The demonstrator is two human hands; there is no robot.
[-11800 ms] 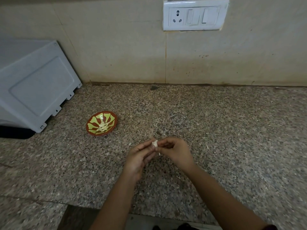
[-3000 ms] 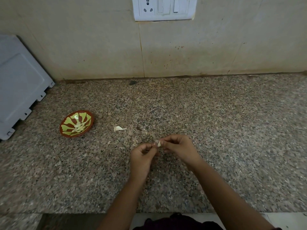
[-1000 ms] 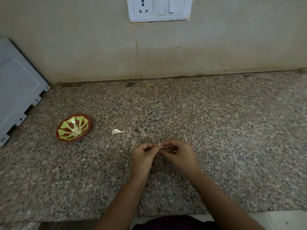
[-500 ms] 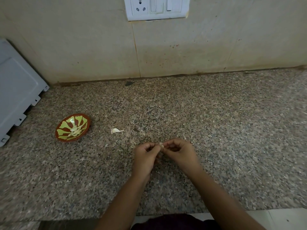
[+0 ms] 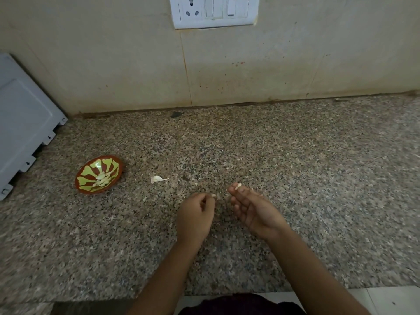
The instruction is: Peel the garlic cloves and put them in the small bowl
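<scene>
Pinched garlic clove [image 5: 237,185], peeled cloves [image 5: 102,179] in small bowl [image 5: 90,169]

- The pale speck [image 5: 213,195] pinched by the left hand [image 5: 196,214], right of the small bowl [image 5: 87,176], is too small to tell skin from clove.
- So is the pale piece [image 5: 238,185] at the right hand [image 5: 254,210] fingertips, further right of the small bowl.
- The cloves [image 5: 102,178] inside the small bowl blur together and cannot be counted.
- The white panel [image 5: 22,123], left of the small bowl, is cut by the left edge.
- The switch plate [image 5: 216,12], far behind the small bowl, is cut by the top edge.
</scene>
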